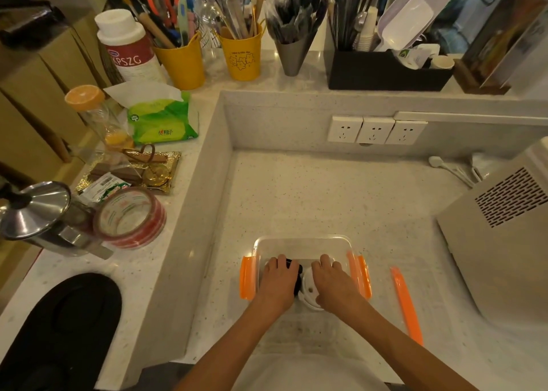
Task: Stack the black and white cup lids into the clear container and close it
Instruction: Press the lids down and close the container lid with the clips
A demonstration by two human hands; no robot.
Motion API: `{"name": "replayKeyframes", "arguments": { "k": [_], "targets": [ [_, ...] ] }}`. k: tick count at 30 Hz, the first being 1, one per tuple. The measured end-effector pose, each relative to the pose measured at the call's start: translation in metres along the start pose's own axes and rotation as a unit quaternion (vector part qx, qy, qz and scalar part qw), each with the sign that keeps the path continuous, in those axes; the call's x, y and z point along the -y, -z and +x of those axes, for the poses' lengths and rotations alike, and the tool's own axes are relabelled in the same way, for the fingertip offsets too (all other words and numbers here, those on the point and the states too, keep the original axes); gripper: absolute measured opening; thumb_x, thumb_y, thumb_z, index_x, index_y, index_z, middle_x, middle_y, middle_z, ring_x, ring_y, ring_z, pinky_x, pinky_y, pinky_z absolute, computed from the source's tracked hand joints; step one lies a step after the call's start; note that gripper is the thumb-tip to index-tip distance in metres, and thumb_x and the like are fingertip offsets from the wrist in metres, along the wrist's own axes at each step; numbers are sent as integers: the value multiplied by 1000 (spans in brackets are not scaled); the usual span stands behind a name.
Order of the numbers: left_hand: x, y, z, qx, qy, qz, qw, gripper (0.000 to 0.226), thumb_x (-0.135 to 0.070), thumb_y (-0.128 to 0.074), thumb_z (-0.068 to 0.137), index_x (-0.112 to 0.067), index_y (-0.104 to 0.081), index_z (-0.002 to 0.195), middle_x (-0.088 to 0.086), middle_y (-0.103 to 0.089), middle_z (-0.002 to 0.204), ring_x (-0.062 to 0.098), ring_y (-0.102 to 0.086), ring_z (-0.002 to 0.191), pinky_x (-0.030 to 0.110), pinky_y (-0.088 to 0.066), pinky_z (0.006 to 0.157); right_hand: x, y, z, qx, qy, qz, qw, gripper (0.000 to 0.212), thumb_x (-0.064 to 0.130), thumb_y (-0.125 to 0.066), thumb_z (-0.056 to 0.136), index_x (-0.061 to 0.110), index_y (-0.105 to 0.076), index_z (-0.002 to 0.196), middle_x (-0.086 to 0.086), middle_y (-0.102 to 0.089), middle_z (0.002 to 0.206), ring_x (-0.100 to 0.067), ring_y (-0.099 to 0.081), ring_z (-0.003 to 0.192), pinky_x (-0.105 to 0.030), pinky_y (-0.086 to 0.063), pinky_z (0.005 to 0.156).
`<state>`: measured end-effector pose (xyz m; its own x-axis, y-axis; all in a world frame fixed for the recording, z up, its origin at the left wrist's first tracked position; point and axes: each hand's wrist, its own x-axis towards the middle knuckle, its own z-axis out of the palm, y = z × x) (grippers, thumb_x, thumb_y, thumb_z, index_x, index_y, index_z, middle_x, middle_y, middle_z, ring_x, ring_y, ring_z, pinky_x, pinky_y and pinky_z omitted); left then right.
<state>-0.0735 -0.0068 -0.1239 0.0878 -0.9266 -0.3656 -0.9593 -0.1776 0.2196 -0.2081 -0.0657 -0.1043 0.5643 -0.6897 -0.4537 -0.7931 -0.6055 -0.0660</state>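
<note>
A clear container (302, 242) with orange side clips (246, 277) stands on the lower counter in front of me. Both my hands reach down into it. My left hand (278, 281) covers and grips a stack of black cup lids (297, 275), of which only an edge shows. My right hand (333, 284) rests on a stack of white cup lids (308, 290) beside the black ones. A clear lid with an orange clip (407, 304) lies on the counter just in front of the container, partly under my forearms.
A beige appliance (501, 233) stands close on the right. The raised ledge on the left carries a tape roll (130, 217), a steel kettle (38, 213) and a tissue pack (163, 121). Wall sockets (376, 130) sit behind. Utensil cups line the back shelf.
</note>
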Motion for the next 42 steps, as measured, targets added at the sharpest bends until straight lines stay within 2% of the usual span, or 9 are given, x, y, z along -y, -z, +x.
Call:
{"name": "replayKeyframes", "arguments": {
  "k": [16, 22, 24, 26, 29, 32, 35, 38, 42],
  "targets": [
    [4, -1, -1, 3, -18, 17, 1000, 62, -17, -66, 90, -17, -38, 145, 14, -40, 146, 34, -38, 136, 43, -29, 117, 0, 0, -2, -1, -8, 12, 1000, 50, 16, -67, 86, 7, -44, 129, -13, -42, 133, -27, -48, 113, -32, -50, 86],
    [3, 9, -11, 0, -6, -10, 1000, 76, -16, -64, 91, -15, -24, 156, 14, -32, 155, 34, -28, 144, 42, -24, 120, -3, 4, -7, -22, -9, 69, 997, 70, 14, -66, 89, 15, -30, 149, -10, -35, 149, -27, -47, 126, -31, -48, 96],
    [1, 20, -19, -41, -7, -85, 996, 69, -12, -64, 91, -15, -33, 153, 11, -39, 152, 30, -33, 141, 37, -29, 116, -6, 13, -14, -90, -19, 147, 985, 58, 12, -64, 91, 22, -42, 144, -4, -46, 141, -21, -52, 121, -27, -48, 92],
    [1, 33, -31, -130, -10, -138, 982, 55, -7, -69, 86, -15, -55, 138, 8, -56, 140, 27, -49, 131, 34, -39, 107, -13, 22, -25, -196, -57, 209, 956, 42, 10, -63, 92, 22, -55, 131, -3, -57, 126, -20, -56, 111, -27, -49, 84],
    [11, 41, -49, -246, 67, -135, 958, 54, 0, -76, 78, -16, -64, 128, 8, -63, 131, 30, -57, 119, 41, -49, 94, -29, 25, -41, -282, -130, 270, 912, 38, 10, -64, 92, 17, -58, 129, -8, -57, 120, -25, -57, 106, -28, -46, 79],
    [31, 37, -55, -250, 97, -224, 937, 54, 2, -63, 90, -15, -53, 140, 10, -55, 138, 23, -49, 122, 41, -45, 103, -40, 19, -49, -240, -162, 362, 886, 44, 15, -62, 94, 24, -52, 136, -7, -56, 114, -21, -60, 94, -27, -46, 77],
    [42, 36, -53, -220, 84, -333, 913, 50, 0, -48, 100, -21, -45, 146, 1, -51, 140, 9, -45, 124, 28, -38, 108, -39, 13, -51, -226, -170, 398, 873, 45, 19, -62, 95, 30, -48, 136, -2, -55, 104, -15, -60, 85, -25, -46, 73],
    [42, 36, -51, -231, 92, -354, 902, 46, -4, -43, 104, -25, -45, 145, -5, -49, 140, 11, -51, 126, 27, -42, 106, -34, 9, -50, -222, -183, 426, 858, 45, 21, -62, 95, 34, -46, 135, -2, -56, 103, -13, -60, 84, -29, -53, 74],
    [41, 43, -49, -240, 118, -303, 915, 40, -2, -49, 101, -17, -54, 138, 4, -55, 137, 18, -54, 121, 24, -40, 97, -41, 8, -50, -205, -175, 460, 846, 41, 28, -63, 95, 41, -48, 131, 3, -57, 103, -10, -61, 85, -33, -58, 77]
  ]
}}
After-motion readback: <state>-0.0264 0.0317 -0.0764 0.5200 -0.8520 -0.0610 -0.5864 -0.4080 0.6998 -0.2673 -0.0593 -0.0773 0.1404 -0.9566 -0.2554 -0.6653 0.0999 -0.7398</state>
